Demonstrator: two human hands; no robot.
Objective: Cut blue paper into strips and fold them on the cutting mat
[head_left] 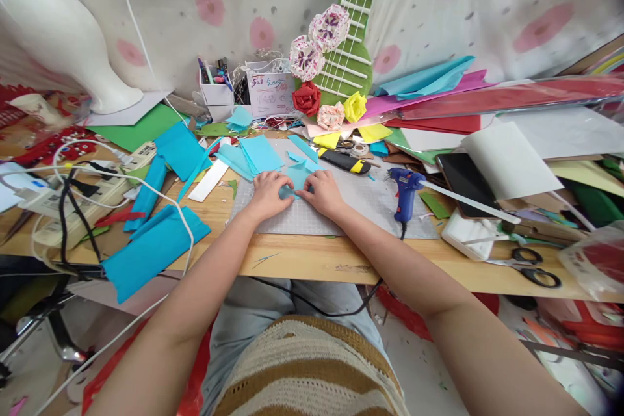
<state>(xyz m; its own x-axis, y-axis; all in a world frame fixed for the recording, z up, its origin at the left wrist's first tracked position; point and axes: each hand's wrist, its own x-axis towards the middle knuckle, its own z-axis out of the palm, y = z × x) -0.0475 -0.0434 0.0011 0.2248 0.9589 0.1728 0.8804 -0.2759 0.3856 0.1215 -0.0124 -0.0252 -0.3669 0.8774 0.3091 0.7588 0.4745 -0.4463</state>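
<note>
Between my two hands is a small piece of light blue paper [298, 173], over the grey cutting mat [375, 208]. My left hand [271, 194] closes its fingers on the paper's left side. From the right, my right hand [324, 192] pinches the near edge, its thumb close to the left thumb. Part of the paper is hidden under the fingers. A stack of light blue paper squares [260, 155] lies just beyond my left hand. A black and yellow utility knife [345, 161] rests beyond my right hand.
A blue hot glue gun [405, 194] stands on the mat's right side, its cord running over the table edge. Black-handled scissors [536, 266] lie near the right front edge. Power strips [88, 208] and cables crowd the left. Paper flowers [307, 99] stand at the back.
</note>
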